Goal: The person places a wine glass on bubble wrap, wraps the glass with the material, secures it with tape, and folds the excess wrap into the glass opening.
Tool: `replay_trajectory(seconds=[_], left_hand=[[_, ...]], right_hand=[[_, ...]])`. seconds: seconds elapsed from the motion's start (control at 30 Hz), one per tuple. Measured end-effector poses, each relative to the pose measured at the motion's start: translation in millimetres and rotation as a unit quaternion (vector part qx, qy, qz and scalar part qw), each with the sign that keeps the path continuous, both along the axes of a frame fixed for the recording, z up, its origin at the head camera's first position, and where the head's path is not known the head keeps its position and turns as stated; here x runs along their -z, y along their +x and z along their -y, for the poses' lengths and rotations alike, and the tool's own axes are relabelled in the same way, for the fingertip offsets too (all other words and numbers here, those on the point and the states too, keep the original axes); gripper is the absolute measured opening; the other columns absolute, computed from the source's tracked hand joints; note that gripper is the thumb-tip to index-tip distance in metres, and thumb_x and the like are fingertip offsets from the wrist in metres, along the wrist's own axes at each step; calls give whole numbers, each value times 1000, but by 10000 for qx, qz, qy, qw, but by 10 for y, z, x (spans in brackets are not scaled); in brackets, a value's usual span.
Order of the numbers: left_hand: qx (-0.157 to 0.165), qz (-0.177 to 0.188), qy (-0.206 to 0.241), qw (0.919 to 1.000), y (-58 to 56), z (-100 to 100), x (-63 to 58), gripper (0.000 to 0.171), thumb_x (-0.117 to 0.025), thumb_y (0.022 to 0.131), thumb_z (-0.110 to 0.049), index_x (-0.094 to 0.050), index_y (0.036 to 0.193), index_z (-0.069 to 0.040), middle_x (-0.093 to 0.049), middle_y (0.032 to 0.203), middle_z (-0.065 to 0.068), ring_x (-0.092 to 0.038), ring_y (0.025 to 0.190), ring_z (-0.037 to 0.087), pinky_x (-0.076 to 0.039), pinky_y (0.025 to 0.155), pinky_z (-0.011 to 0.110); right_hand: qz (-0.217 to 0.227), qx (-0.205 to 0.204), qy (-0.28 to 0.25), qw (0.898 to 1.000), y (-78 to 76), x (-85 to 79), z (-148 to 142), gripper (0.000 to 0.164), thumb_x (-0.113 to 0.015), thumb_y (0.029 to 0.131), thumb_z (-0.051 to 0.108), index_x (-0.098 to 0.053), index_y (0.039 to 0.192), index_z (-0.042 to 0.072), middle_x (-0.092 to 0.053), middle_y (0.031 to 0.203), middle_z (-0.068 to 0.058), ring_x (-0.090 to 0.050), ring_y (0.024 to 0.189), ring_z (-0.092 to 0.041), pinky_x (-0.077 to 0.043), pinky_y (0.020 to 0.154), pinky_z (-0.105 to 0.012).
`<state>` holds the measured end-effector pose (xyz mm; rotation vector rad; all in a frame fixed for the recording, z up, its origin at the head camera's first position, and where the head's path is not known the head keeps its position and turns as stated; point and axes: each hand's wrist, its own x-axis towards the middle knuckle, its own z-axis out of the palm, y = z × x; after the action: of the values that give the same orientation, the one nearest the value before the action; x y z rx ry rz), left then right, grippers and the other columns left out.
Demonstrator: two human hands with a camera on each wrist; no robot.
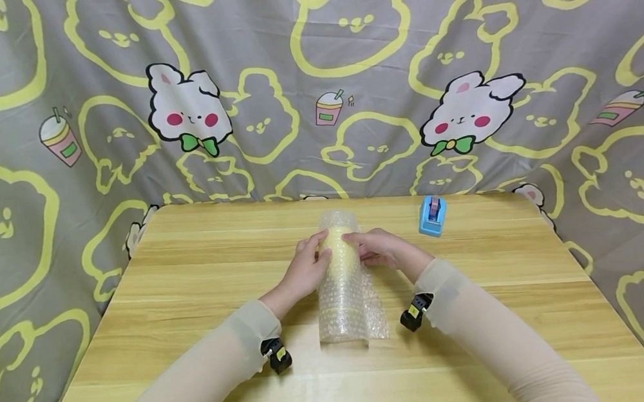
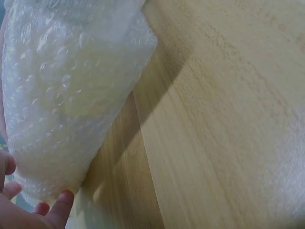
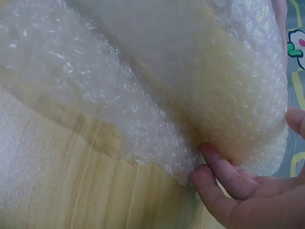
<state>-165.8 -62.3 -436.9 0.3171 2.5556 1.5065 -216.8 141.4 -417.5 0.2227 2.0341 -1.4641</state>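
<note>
A roll of clear bubble wrap (image 1: pixel 341 312) lies lengthwise on the table between the two hands, with something pale yellow showing through its upper half. My left hand (image 1: pixel 307 264) holds the roll's left side, the thumb lying over the top. From the right, my right hand (image 1: pixel 385 248) grips it with the thumb on top and other fingers low at the side. A loose flap of the wrap (image 3: pixel 119 95) spreads out along the right side. In the left wrist view, fingertips (image 2: pixel 64 198) touch the wrap's lower end. What is inside stays hidden by the layers.
A blue tape dispenser (image 1: pixel 433 216) stands at the back right of the wooden table (image 1: pixel 199 251). Behind the table hangs a grey patterned curtain (image 1: pixel 277 102), which also runs along both sides. Small black cameras sit at both wrists.
</note>
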Motion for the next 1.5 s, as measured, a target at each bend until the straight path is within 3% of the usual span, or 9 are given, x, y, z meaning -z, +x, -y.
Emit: replay_trajectory(seconds=[0.27, 0.47, 0.7, 0.93, 1.13, 1.27, 1.5], left_hand=[[-9, 42, -110, 9999, 4, -10, -11, 53, -46, 107, -31, -34, 156, -17, -33, 149, 25, -54, 112, 30, -50, 95, 46], [-25, 32, -174, 9998, 12, -13, -23, 52, -46, 107, -32, -35, 156, -17, -34, 149, 24, -54, 107, 28, -49, 93, 46], [-86, -3, -153, 9998, 18, -18, -28, 52, -47, 107, -30, -36, 155, -16, -36, 147, 25, -55, 109, 29, -48, 96, 48], [-23, 44, 14, 10000, 18, -14, -74, 49, -41, 108, -25, -35, 155, -14, -37, 144, 25, -54, 111, 32, -50, 91, 48], [-215, 121, 283, 9993, -5, -21, -71, 56, -42, 106, -18, -23, 156, -1, -43, 141, 22, -55, 123, 36, -53, 94, 45], [-301, 106, 227, 9992, -5, -22, -65, 54, -47, 105, -21, -33, 151, 5, -43, 142, 20, -55, 124, 34, -51, 99, 43], [-267, 46, 162, 9995, -15, -18, -37, 51, -49, 105, -25, -41, 149, 2, -46, 137, 23, -58, 117, 32, -50, 98, 45]], right_hand=[[86, 139, -83, 9998, -6, 6, 5, 40, -66, 94, 41, -63, 105, 3, -60, 86, -2, -56, 80, -14, -52, 89, -33], [127, 101, -569, 9983, -7, 21, 3, 51, -64, 98, 35, -60, 124, -8, -72, 90, -7, -68, 82, -16, -56, 92, -37], [188, 121, -1043, 9943, -7, 14, -6, 51, -63, 101, 27, -53, 129, -15, -71, 92, -11, -70, 84, -18, -56, 92, -39], [250, 303, -1069, 9935, -18, 41, -13, 50, -65, 99, 25, -53, 129, -13, -70, 95, -11, -69, 84, -19, -58, 88, -36], [254, 421, -940, 9944, -19, 45, -29, 51, -67, 98, 28, -55, 129, -11, -71, 91, -9, -69, 83, -17, -57, 90, -35], [224, 358, -922, 9948, -20, 52, -52, 52, -66, 98, 28, -55, 130, -11, -73, 88, -7, -70, 82, -16, -56, 92, -37], [236, 245, -955, 9949, -18, 35, -75, 50, -64, 100, 28, -53, 130, -11, -73, 87, -6, -70, 82, -16, -57, 89, -36]])
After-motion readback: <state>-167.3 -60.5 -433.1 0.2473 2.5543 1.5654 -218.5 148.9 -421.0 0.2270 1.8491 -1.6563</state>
